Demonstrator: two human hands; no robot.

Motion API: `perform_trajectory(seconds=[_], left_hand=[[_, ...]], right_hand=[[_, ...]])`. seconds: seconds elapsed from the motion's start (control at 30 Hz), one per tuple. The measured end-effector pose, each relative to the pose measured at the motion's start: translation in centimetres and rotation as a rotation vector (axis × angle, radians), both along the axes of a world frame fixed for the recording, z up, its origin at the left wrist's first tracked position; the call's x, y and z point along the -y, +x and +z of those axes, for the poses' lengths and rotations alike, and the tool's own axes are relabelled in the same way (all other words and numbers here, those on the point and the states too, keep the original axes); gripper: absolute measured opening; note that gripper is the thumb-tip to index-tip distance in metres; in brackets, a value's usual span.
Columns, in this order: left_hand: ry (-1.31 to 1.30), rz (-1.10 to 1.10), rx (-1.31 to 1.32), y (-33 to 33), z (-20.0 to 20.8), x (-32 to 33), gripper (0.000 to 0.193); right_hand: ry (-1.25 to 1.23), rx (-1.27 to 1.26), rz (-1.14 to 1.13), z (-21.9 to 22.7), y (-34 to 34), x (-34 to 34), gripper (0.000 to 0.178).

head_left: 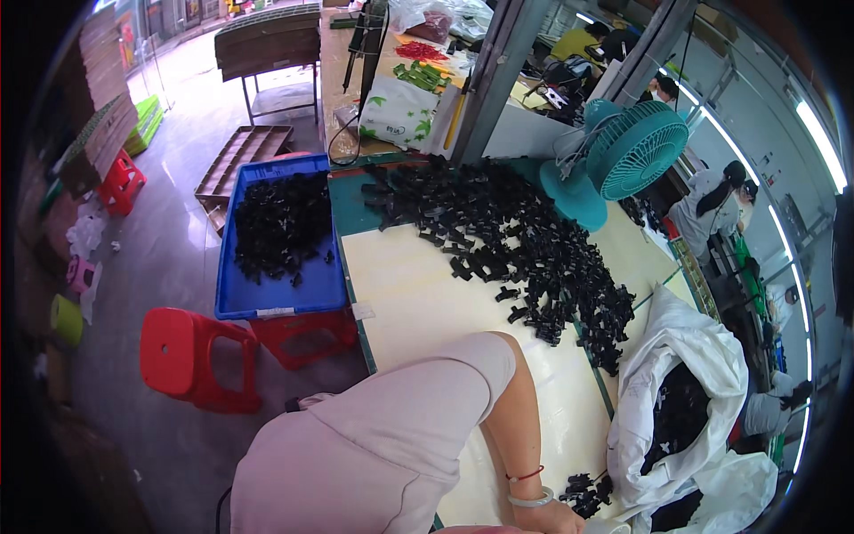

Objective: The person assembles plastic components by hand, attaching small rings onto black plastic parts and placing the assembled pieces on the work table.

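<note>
My left arm, in a pale short sleeve, bends across the table and comes back down to the lower edge. My left hand (550,517) is there, with a red cord and a pale bangle at its wrist. The lower edge cuts it off, and its fingers do not show clearly enough to tell what they do. Right beside it lies a small pile of black plastic parts (585,494). Something white (607,527) shows by the hand, too cut off to name. My right hand is out of sight. A large heap of black plastic parts (511,227) spreads across the table (400,294).
A white woven sack (636,392) holding black parts stands at the right. A teal fan (636,151) is at the table's far right, beside a metal post (498,76). Left of the table, a blue tray (280,307) of black parts rests above red stools (169,356). Several people work farther back.
</note>
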State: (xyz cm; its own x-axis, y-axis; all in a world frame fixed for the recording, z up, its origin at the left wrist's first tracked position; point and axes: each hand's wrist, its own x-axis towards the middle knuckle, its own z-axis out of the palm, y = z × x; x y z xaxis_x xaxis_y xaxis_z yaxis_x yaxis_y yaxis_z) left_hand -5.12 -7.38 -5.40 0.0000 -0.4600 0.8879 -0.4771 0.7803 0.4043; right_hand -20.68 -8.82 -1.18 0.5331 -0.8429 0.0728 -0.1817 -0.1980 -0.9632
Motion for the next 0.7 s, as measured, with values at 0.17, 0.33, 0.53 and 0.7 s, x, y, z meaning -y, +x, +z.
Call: perform_trajectory(seconds=[0.17, 0.33, 0.53, 0.7], left_hand=[[-0.004, 0.074, 0.019, 0.1, 0.3, -0.6, 0.026], [0.085, 0.013, -0.025, -0.2, 1.1, -1.2, 0.022], [0.732, -0.247, -0.346, 0.2, 4.9, -4.9, 0.023], [0.952, -0.605, -0.632, -0.2, 4.0, -4.6, 0.022]], right_hand=[[-0.001, -0.058, -0.083, 1.2, 0.2, -0.7, 0.013], [-0.209, -0.113, -0.099, 4.2, -0.2, -2.9, 0.018], [-0.227, 0.109, 0.478, 6.3, -0.4, -0.4, 0.022], [-0.93, 0.053, 0.104, -0.6, -2.7, 0.1, 0.022]])
